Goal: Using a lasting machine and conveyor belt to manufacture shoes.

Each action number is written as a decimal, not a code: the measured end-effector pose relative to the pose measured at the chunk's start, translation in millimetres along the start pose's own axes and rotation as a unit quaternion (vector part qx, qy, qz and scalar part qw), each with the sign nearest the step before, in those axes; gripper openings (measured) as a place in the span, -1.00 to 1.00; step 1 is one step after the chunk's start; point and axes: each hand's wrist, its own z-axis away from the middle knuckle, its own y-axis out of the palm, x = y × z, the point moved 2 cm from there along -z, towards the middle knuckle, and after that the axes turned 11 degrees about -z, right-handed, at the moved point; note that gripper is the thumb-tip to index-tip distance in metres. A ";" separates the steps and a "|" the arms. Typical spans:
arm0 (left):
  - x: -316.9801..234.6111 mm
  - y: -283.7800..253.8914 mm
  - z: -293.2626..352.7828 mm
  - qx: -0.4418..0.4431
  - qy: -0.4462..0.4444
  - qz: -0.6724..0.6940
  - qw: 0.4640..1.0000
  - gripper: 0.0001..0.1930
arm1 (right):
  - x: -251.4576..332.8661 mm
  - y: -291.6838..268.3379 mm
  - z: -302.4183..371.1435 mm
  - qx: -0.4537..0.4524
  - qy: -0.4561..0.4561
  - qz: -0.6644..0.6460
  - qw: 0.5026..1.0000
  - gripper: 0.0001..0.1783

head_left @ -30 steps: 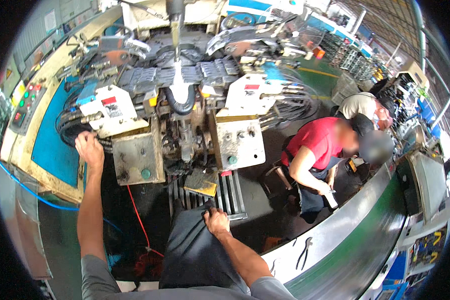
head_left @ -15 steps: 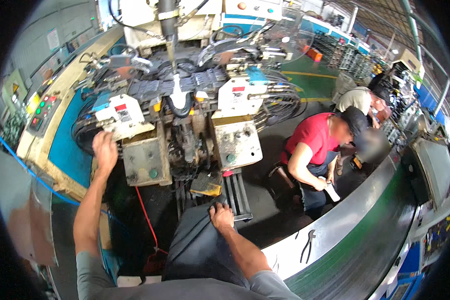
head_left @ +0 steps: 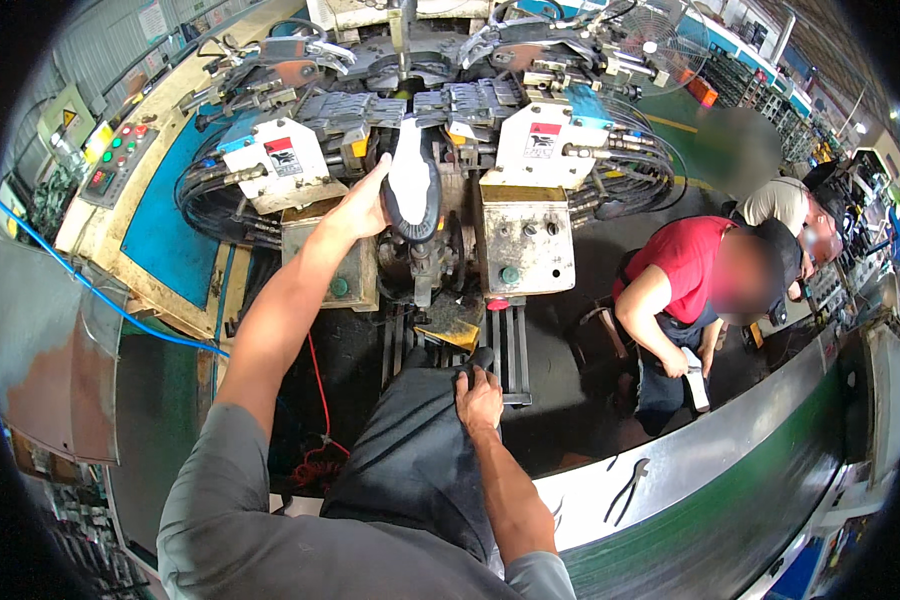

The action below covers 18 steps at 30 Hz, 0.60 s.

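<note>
A shoe [head_left: 412, 190] with a white bottom and dark edge stands toe toward me in the middle of the machine [head_left: 428, 265]. My left hand [head_left: 372, 203] has hold of its left side; some fingers are hidden behind it. My right hand [head_left: 481, 398] rests on my knee [head_left: 410, 420] in dark trousers, with nothing in it and its fingers loosely bent.
Metal control boxes [head_left: 526, 240] with green buttons flank the shoe. A button panel [head_left: 120, 160] stands at left. At right, a person in red [head_left: 685, 265] handles a white piece [head_left: 694, 380]. Pliers [head_left: 627, 490] lie on the metal ledge beside a green conveyor belt [head_left: 710, 500].
My left hand has left the left control box and moved right onto the shoe. My right hand stays on my knee. The whole view has shifted.
</note>
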 end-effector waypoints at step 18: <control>76.9 26.0 223.5 0.174 0.112 -0.116 0.972 -0.27 | 171.6 -99.9 3.3 0.090 -0.093 -0.610 0.782 -0.20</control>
